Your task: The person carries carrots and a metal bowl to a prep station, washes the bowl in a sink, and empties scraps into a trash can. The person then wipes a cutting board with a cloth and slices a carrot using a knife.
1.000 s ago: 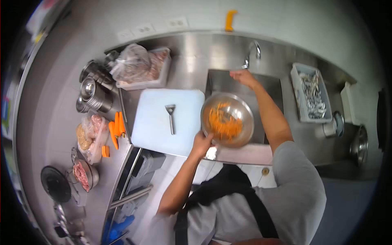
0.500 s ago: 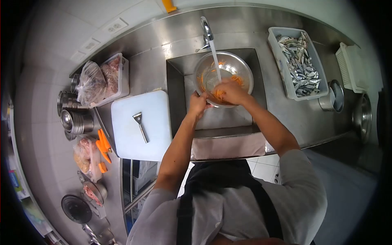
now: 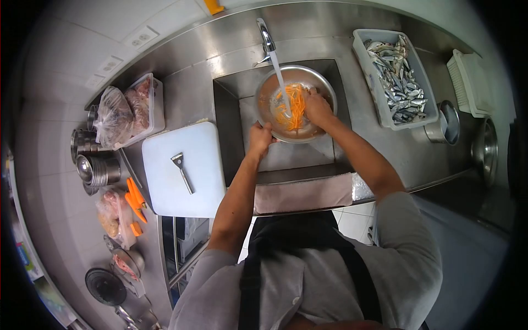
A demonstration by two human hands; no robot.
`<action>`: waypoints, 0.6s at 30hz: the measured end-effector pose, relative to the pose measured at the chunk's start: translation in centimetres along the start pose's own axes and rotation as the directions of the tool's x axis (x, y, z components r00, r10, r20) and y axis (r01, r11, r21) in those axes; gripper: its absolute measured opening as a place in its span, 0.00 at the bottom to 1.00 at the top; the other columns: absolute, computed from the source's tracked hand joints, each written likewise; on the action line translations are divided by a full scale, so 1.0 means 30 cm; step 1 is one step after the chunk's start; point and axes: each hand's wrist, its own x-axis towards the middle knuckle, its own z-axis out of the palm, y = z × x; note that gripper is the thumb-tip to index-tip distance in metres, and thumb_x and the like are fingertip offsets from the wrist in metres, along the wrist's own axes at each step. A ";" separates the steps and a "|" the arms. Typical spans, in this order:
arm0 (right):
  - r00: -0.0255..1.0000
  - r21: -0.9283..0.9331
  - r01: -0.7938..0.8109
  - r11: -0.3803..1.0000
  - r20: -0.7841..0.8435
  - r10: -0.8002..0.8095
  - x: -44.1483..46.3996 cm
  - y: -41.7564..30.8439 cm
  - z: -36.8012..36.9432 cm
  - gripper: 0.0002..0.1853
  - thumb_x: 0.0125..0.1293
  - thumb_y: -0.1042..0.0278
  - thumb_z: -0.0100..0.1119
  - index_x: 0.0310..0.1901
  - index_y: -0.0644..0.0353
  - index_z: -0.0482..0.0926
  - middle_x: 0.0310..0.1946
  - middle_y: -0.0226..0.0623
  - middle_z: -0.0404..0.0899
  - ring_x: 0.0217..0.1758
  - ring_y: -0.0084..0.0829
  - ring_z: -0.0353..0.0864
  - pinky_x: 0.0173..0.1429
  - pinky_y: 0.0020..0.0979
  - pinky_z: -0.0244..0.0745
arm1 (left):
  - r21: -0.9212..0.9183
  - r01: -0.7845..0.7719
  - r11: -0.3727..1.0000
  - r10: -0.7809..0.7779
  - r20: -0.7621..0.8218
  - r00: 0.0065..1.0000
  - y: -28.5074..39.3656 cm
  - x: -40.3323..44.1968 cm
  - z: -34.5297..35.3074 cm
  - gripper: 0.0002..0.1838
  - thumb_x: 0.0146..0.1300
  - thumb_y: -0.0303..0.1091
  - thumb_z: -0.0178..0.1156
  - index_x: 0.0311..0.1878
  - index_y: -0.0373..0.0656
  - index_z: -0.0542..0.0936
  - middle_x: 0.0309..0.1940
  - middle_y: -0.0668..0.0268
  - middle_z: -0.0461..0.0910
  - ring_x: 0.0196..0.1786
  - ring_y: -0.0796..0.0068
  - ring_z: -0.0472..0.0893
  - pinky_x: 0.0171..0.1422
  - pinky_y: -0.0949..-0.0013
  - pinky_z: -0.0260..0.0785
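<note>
At the far left, steel containers (image 3: 104, 169) stand grouped on the counter. Nearer the person lie whole carrots (image 3: 135, 199) and a shorter carrot piece (image 3: 136, 229), beside a clear bag of raw meat (image 3: 114, 212). Next comes a plastic bin (image 3: 158, 107) of meat, a knotted bag (image 3: 114, 116) resting at its left side. To its right, nearer the person, a white cutting board (image 3: 192, 140) carries one metal peeler (image 3: 182, 172), lying flat.

The left hand (image 3: 260, 139) is closed on the near-left rim of the steel bowl (image 3: 266, 91). The bowl is positioned over the sink (image 3: 291, 160), under the running faucet (image 3: 265, 34); the stream enters it, beside shredded carrot (image 3: 293, 107). The right hand (image 3: 319, 109) is inside the bowl, fingers bent at the shreds; whether it grips any cannot be determined from here.

Right of the sink: a bin (image 3: 364, 71) of small silvery fish, a metal pot (image 3: 436, 132) and a white basket (image 3: 474, 82).
</note>
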 end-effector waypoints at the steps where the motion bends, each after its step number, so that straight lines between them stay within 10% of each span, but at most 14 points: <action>1: 0.997 0.067 -0.075 0.995 -0.002 0.076 0.029 -0.012 0.010 0.22 0.62 0.67 0.66 0.59 0.55 0.81 0.60 0.51 0.74 0.67 0.54 0.74 0.70 0.51 0.73 | 0.013 0.018 1.000 -0.018 0.013 1.000 -0.024 0.004 0.008 0.18 0.69 0.32 0.54 0.54 0.27 0.74 0.44 0.52 0.84 0.34 0.65 0.85 0.32 0.66 0.83; 5: 0.993 0.390 0.111 0.914 -0.076 -0.088 0.054 -0.074 0.102 0.24 0.63 0.67 0.66 0.62 0.53 0.79 0.58 0.53 0.73 0.64 0.57 0.75 0.67 0.52 0.74 | 0.072 0.030 0.997 -0.038 0.119 0.992 -0.061 -0.009 0.011 0.20 0.73 0.43 0.57 0.53 0.32 0.76 0.44 0.56 0.83 0.40 0.69 0.84 0.35 0.67 0.80; 6: 0.963 0.230 0.204 0.952 -0.220 -0.153 0.028 -0.105 0.044 0.23 0.65 0.65 0.65 0.62 0.53 0.78 0.57 0.54 0.75 0.60 0.55 0.78 0.65 0.53 0.74 | 0.094 0.003 0.996 -0.014 0.112 0.994 -0.055 -0.012 0.006 0.21 0.74 0.45 0.57 0.54 0.33 0.76 0.44 0.57 0.83 0.40 0.70 0.84 0.35 0.67 0.80; 9: 0.868 0.321 -0.028 0.947 -0.462 0.182 0.045 -0.187 0.025 0.18 0.67 0.63 0.63 0.58 0.52 0.82 0.53 0.50 0.78 0.61 0.53 0.78 0.67 0.53 0.71 | 0.114 -0.067 0.991 0.055 0.104 0.993 -0.043 -0.022 0.009 0.24 0.77 0.49 0.55 0.56 0.32 0.76 0.42 0.58 0.84 0.38 0.72 0.84 0.33 0.68 0.80; 12: 0.980 0.585 0.060 0.809 0.117 -0.158 -0.014 -0.247 0.035 0.18 0.67 0.61 0.62 0.57 0.51 0.82 0.49 0.42 0.80 0.63 0.51 0.75 0.68 0.55 0.70 | 0.095 -0.096 0.991 0.088 0.085 0.992 -0.051 0.027 0.012 0.24 0.80 0.48 0.52 0.55 0.31 0.77 0.39 0.58 0.84 0.33 0.73 0.84 0.28 0.70 0.80; 15: 0.807 0.160 0.467 0.870 0.325 -0.493 -0.094 -0.207 0.001 0.16 0.68 0.62 0.60 0.56 0.50 0.82 0.49 0.39 0.81 0.64 0.48 0.75 0.66 0.55 0.73 | 0.126 -0.105 0.986 0.106 -0.003 0.994 -0.078 0.081 -0.055 0.20 0.79 0.46 0.54 0.57 0.36 0.78 0.36 0.62 0.85 0.30 0.75 0.83 0.25 0.71 0.76; 18: 0.987 -0.056 0.158 0.986 -0.002 -0.158 -0.115 -0.137 -0.030 0.14 0.64 0.69 0.63 0.50 0.50 0.86 0.50 0.39 0.82 0.60 0.46 0.79 0.64 0.49 0.75 | 0.125 -0.234 0.964 0.240 -0.040 0.970 -0.095 0.061 -0.118 0.18 0.79 0.42 0.54 0.54 0.34 0.78 0.34 0.60 0.84 0.28 0.76 0.83 0.23 0.71 0.75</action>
